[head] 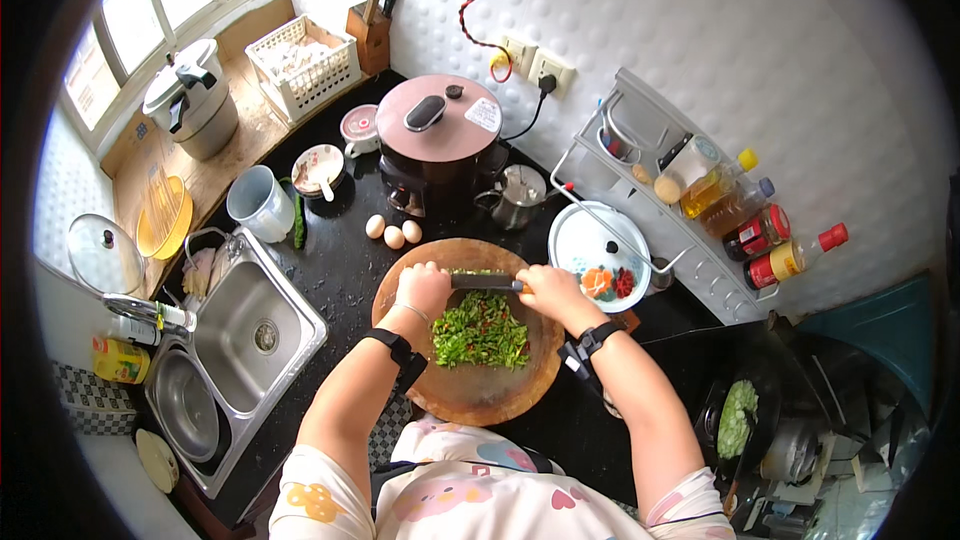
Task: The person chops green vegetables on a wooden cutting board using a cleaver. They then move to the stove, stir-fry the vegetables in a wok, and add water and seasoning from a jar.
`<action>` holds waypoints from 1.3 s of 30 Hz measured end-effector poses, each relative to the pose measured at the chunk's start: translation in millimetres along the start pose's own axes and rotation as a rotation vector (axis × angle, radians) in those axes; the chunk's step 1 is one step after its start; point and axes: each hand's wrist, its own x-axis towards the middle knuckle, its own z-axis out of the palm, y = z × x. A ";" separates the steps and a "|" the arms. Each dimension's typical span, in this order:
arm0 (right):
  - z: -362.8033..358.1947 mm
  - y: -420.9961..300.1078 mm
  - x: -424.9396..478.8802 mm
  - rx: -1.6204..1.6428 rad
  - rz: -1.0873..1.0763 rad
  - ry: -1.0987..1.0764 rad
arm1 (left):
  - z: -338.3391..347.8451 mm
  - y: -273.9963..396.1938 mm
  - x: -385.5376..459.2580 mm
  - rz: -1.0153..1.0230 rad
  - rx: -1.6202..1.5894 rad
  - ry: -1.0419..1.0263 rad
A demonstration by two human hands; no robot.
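A round wooden chopping board (495, 397) lies before me, with chopped green and red peppers (480, 334) heaped on its middle. Over the far part of the board, a kitchen knife (484, 282) is held crosswise between my hands. My right hand (551, 292) is closed round its handle. My left hand (424, 289) grips the far end of the blade, its fingers curled over it. Some green bits show along the blade's far side. The lower edge of the blade is hard to make out against the board.
Several eggs (394, 237) sit behind the board, near a pink-lidded electric cooker (439, 120). A lidded enamel basin (600, 240) is right of the board, below a rack of bottles (675, 187). At left is a steel sink (247, 330); at lower right, a wok holds chopped greens (737, 420).
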 end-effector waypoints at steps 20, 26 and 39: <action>6.8 -82.2 -143.4 0.059 0.557 0.127 | 32.1 -2.1 -67.2 -0.192 -0.628 -0.024; 26.0 -129.1 -146.8 0.135 0.748 0.086 | 55.6 15.6 -62.1 -0.182 -0.646 -0.117; -9.6 -145.2 -112.3 0.463 0.553 0.080 | 43.0 -4.5 -103.3 -0.107 -0.674 -0.035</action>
